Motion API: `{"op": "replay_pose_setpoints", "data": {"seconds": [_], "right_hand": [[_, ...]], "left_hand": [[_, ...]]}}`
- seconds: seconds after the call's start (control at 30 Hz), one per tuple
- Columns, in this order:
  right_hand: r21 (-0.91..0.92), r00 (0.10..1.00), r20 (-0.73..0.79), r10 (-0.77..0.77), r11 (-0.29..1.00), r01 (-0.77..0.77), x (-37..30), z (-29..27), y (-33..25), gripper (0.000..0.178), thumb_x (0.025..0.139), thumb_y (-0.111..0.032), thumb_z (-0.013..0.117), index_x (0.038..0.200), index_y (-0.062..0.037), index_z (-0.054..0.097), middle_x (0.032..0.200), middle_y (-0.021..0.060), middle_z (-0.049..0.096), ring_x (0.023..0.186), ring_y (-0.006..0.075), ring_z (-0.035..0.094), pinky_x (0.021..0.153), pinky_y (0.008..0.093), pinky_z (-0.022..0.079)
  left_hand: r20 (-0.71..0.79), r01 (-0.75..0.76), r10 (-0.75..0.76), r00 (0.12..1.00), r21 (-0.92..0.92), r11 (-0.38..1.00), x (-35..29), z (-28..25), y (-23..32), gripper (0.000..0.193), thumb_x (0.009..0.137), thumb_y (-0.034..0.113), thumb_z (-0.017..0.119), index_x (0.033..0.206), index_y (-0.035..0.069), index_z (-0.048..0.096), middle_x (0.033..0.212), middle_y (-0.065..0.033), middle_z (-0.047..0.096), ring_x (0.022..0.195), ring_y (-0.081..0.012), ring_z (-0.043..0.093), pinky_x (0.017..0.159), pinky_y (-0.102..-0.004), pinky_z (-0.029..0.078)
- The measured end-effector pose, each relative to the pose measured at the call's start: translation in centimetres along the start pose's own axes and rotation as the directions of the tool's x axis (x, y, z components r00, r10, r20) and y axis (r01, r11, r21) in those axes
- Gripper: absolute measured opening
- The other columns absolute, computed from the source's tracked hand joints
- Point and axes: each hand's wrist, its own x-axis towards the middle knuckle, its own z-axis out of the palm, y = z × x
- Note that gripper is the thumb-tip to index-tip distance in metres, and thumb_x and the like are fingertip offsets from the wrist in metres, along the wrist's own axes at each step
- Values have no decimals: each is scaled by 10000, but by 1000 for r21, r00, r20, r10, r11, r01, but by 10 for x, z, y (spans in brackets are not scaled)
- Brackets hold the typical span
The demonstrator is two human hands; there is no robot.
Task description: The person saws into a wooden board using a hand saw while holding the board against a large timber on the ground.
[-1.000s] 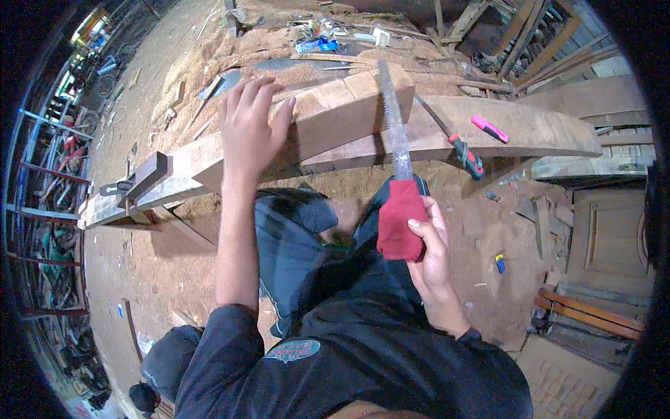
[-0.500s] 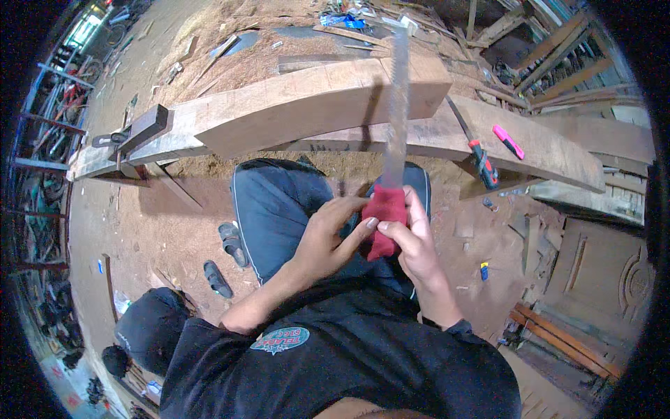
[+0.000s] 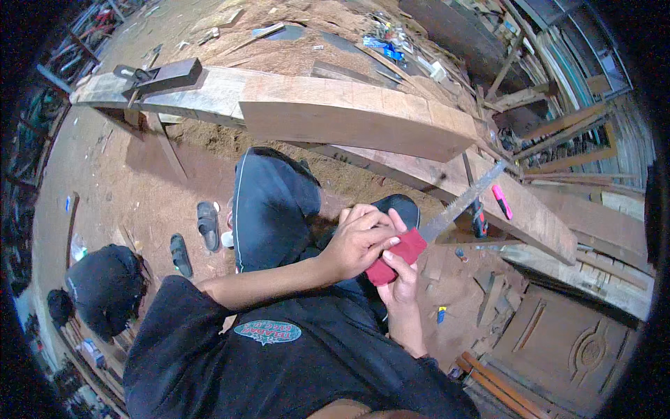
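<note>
A saw blade (image 3: 462,203) with a toothed edge slants up and to the right, its lower end wrapped in a red cloth (image 3: 412,246). My right hand (image 3: 400,281) grips the wrapped end from below, thumb laid across the cloth. From the left, my left hand (image 3: 364,243) closes its fingers on the cloth's upper side. Whether a handle lies under the wrap is hidden. Beyond the blade, a tool with a red and black handle (image 3: 479,222) rests against the plank, near a pink marker (image 3: 502,202).
A thick wooden beam (image 3: 349,122) lies on a long plank (image 3: 551,234) before my knees. A hand plane (image 3: 166,77) sits at its left end. Sandals (image 3: 208,227), a carved wooden panel (image 3: 558,328) and a black cap (image 3: 108,290) are around me.
The saw blade has swung from nearly upright to a slant toward the right. Both hands have moved with it and keep hold of the red cloth. My view has turned too.
</note>
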Motion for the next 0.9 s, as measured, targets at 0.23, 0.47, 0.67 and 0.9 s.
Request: {"op": "replay_pose_setpoints", "data": {"seconds": [0.23,0.47,0.67,0.9], "right_hand": [[-18,975,-224,-17,1000,13,-4,-2,11,462,932,-92,638,1382,-20,565,1259,138,649,1170,257,660,1075,413,530],[214,989,-132,70,976,-40,-20,2,-17,423,960,-134,653,1355,-29,545,1097,152,641,943,287,635,764,444,545],[97,966,-173,-192,973,210,-16,0,-78,452,946,-161,660,1364,-34,544,1114,149,611,956,286,615,780,446,538],[156,995,-74,-68,985,79,-1,10,-94,493,941,-174,661,1390,-17,531,1154,177,629,962,302,627,793,461,549]], "left_hand": [[14,188,-188,982,-18,982,-4,18,-4,387,1015,279,680,1319,84,541,1494,-171,486,1362,-388,459,1101,-533,349],[-28,58,-59,998,-51,997,10,-39,-12,366,971,233,700,1262,31,606,1402,-186,595,1342,-382,551,1150,-491,407],[-314,34,-32,949,1,999,44,-118,-14,222,958,98,702,1165,30,664,1212,-132,699,1167,-277,660,1042,-377,478],[-305,241,-313,899,-251,937,23,-123,-36,142,1010,99,687,1133,28,698,1094,-33,744,957,-84,640,836,-252,484]]}}
